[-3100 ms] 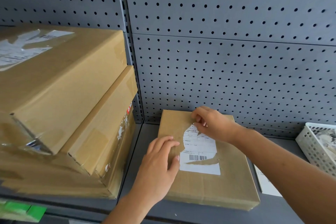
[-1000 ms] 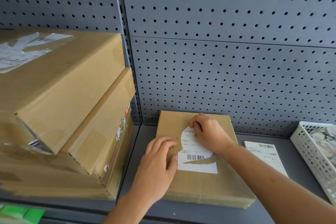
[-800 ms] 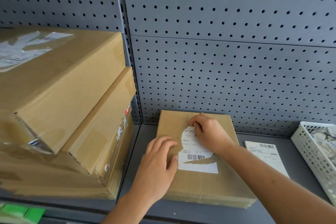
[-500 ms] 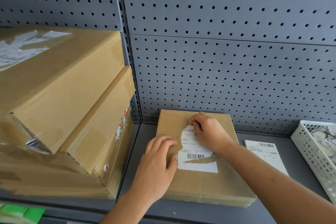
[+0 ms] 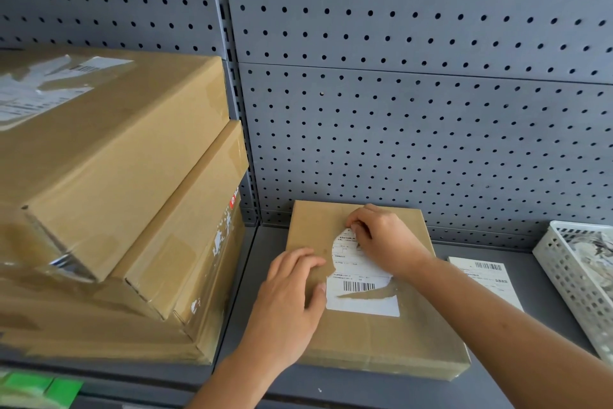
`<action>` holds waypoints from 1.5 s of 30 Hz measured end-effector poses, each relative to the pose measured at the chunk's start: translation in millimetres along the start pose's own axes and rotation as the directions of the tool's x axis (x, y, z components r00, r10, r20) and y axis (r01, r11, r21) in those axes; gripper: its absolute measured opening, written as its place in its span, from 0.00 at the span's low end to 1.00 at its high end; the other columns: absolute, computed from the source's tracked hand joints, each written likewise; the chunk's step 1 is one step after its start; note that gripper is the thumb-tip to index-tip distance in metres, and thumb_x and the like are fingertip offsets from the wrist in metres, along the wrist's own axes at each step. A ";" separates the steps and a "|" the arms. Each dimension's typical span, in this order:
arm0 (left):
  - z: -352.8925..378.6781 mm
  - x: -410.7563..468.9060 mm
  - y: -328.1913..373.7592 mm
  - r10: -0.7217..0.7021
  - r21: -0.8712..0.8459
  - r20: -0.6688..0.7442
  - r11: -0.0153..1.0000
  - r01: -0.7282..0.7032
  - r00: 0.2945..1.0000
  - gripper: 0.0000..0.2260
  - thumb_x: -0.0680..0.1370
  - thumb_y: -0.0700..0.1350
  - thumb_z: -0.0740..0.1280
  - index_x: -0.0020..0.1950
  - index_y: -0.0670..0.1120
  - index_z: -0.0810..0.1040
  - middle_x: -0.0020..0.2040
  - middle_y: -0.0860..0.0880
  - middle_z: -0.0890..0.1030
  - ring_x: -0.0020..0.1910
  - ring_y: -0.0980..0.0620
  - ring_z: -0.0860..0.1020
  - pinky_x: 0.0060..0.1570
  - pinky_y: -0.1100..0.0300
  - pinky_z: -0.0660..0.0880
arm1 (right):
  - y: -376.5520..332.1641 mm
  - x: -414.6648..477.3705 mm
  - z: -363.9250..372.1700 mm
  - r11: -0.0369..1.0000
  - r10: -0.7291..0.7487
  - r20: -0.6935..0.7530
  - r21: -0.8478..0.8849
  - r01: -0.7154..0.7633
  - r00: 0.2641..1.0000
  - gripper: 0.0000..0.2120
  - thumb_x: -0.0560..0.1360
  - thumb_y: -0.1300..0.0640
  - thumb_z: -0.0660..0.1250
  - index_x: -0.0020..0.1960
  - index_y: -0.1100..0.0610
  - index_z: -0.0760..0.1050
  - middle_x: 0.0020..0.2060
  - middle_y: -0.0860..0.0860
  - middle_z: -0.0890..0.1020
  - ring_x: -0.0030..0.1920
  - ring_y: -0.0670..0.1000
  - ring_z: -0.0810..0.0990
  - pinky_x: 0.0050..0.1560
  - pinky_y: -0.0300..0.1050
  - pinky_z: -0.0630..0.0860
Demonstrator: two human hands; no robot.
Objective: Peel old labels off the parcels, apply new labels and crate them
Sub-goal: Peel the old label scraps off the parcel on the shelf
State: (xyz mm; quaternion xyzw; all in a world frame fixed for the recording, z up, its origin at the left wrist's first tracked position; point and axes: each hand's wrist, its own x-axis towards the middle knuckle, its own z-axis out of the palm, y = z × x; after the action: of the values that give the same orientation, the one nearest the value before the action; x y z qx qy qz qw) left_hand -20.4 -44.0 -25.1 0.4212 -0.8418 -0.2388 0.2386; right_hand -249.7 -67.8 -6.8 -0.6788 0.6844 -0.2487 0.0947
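Back wall: grey pegboard (image 5: 414,110), two panels meeting at an upright post. Below it is a grey metal shelf (image 5: 248,262), which carries everything.

Left of shelf: stack of cartons (image 5: 109,176), taped, the top one with a torn white label on its lid. Green item at the bottom left corner, unidentifiable.

Centre: the parcel (image 5: 398,339), a flat brown box lying on the shelf with its far edge against the pegboard.

Right edge: white perforated basket (image 5: 577,279). Contents look like crumpled paper scraps, but not certain.

Left hand (image 5: 288,302): spread flat on the parcel lid, palm down, thumb just touching the left edge of the label. It holds nothing and appears to be pinning the box.

Right hand (image 5: 384,242): fingers curled, pinching the far tip of the old label (image 5: 358,276).

New label (image 5: 487,279): lies flat on the shelf between parcel and basket, not yet used.

Old label: ragged, the far left corner gone and a brown tear under the barcode. Its long axis runs far to near. All the stuck paper lies on the near side of the right-hand pinch, so the peel probably has to draw toward the person. The right hand is the nearer one. Risk: another rip at the tear.
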 end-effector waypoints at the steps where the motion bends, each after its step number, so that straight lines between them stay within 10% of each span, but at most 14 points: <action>1: -0.4 0.0 0.1 0.000 0.002 0.001 1.000 0.000 1.000 0.14 0.83 0.52 0.60 0.69 0.59 0.70 0.70 0.69 0.62 0.72 0.69 0.54 0.68 0.63 0.63 | -0.9 1.3 -2.2 0.999 -0.012 0.028 -0.038 0.013 1.000 0.09 0.80 0.61 0.61 0.53 0.57 0.79 0.48 0.49 0.79 0.46 0.53 0.79 0.49 0.48 0.76; 12: 0.0 0.4 -0.1 -0.011 -0.004 0.002 1.000 0.011 1.000 0.14 0.82 0.53 0.60 0.69 0.59 0.70 0.70 0.69 0.62 0.72 0.70 0.53 0.69 0.62 0.64 | -14.3 25.8 -12.9 0.888 -0.022 0.290 -0.433 0.152 0.957 0.07 0.78 0.63 0.60 0.52 0.58 0.75 0.50 0.52 0.75 0.43 0.57 0.79 0.44 0.52 0.78; 45: 0.0 -0.1 0.0 -0.008 -0.010 -0.003 1.000 0.008 1.000 0.14 0.82 0.53 0.60 0.68 0.60 0.70 0.69 0.70 0.62 0.72 0.70 0.54 0.66 0.65 0.63 | -12.5 33.3 -19.2 0.945 0.020 0.377 -0.309 0.106 0.926 0.06 0.74 0.58 0.65 0.49 0.60 0.74 0.48 0.52 0.76 0.45 0.57 0.78 0.46 0.53 0.77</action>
State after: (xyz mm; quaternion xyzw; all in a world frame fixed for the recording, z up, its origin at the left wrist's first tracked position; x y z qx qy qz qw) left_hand -20.3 -43.9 -25.1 0.4239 -0.8384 -0.2435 0.2410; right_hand -249.7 -95.6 22.5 -0.7352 0.6696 -0.0004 0.1054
